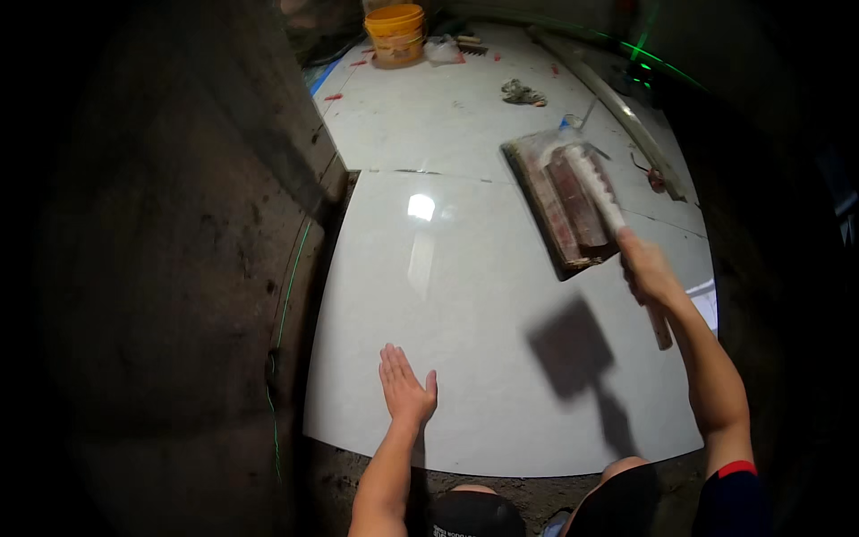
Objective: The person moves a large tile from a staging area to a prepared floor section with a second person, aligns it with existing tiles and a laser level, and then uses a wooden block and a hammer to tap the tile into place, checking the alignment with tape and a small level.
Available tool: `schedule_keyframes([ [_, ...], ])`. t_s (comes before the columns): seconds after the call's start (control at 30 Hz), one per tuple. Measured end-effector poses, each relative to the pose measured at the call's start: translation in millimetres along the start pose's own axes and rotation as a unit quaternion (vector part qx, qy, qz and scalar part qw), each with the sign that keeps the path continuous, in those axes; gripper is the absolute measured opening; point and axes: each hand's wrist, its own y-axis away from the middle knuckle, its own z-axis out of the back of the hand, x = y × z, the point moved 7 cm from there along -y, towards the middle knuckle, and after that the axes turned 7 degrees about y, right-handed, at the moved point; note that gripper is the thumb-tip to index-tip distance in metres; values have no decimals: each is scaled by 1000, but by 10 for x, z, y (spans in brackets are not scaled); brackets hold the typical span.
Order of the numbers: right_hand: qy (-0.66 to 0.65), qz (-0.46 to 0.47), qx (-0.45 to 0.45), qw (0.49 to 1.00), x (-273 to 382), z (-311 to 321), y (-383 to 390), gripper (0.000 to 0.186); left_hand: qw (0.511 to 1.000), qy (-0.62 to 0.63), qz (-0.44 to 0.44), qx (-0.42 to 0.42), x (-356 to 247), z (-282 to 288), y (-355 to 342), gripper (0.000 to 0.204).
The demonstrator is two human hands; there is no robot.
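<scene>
My left hand (408,391) lies flat on a large glossy pale floor tile (483,349), its fingers stretched forward and the thumb apart. On the right, my right hand (646,267) is wrapped round the handle of a broad, block-headed tiling mallet (559,201). The mallet is raised above the tile, tilted, and slightly blurred. Its worn, stained head is beyond my hand, and the handle's end sticks out below my grip. A square shadow of the head falls on the tile between my hands.
A dark wall (197,242) rises at left with a green laser line. Farther back are more laid tiles (420,112), a yellow bucket (395,36), a crumpled rag (523,93) and red tile spacers. A long straight bar (617,112) lies at right. Rough mortar borders the tile's near edge.
</scene>
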Motion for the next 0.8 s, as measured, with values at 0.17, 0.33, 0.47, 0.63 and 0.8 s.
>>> schedule_keyframes([
  [0.17,57,196,-223,953,-877,-538,427,56,999,-1,17,30,-59,-97,-49,88],
  [0.33,103,-72,119,985,-828,-1548,-648,64,1000,13,-1,1,-77,-61,-119,88],
  [0.47,-19,-11,123,992,753,-1104,-220,59,999,-9,28,12,142,-20,-17,89],
  [0.63,-13,223,-108,969,567,-1065,160,54,999,12,31,20,99,-55,-13,90],
  [0.8,146,-4,98,984,-328,-2261,-726,55,1000,17,9,16,-71,-46,-131,89],
])
